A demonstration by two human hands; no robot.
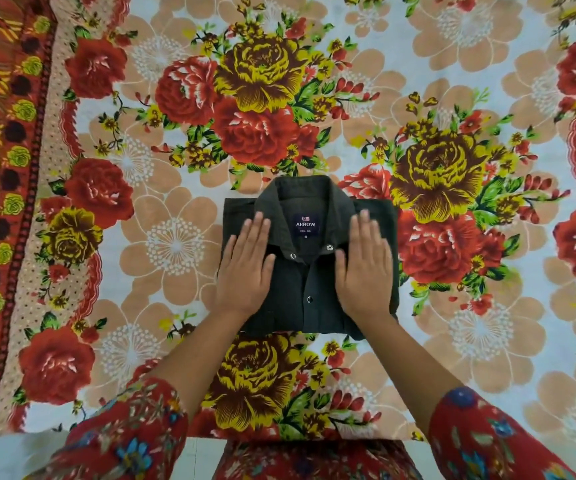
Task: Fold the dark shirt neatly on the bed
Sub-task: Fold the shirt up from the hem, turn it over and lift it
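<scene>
Both hands laid flat, palms down, on dark shirt (309,268). Left hand (246,266) pressed on left half, right hand (366,268) on right half; fingers straight, together, pointed toward collar; nothing gripped. Shirt folded into compact rectangle, collar up, placed mid-bed on floral bedsheet (470,306). Forearms extended from red patterned sleeves (134,431).

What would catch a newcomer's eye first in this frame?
The dark shirt, folded into a neat rectangle with its blue label showing, lies mid-frame. The left hand and the right hand press flat on its two halves. Around it spreads a bedsheet of big red and yellow roses.
</scene>
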